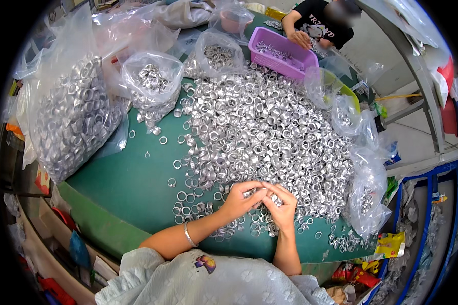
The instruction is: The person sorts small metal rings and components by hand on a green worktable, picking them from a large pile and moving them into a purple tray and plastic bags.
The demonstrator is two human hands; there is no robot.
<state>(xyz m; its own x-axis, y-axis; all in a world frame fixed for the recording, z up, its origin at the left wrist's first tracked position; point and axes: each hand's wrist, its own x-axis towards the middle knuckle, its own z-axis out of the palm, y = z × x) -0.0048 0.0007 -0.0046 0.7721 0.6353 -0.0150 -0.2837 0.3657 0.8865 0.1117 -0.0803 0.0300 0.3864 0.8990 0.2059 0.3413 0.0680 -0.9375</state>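
Rings (272,134) partly behind both hands (240,200), anything between the fingers (281,191) unclear.

Head-worn fisheye view, facing down, near the hands (240,198) (284,207), over green table (117,178)

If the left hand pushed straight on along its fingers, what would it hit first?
The left hand would most likely meet the right hand first; their fingertips look close or touching. Beyond lie piled metal rings, though depth is hard to judge.

left hand (242,198) + right hand (284,211): meeting, fingers (282,193) bent | left forearm (201,230): slanting inward | right forearm (287,249): steeper
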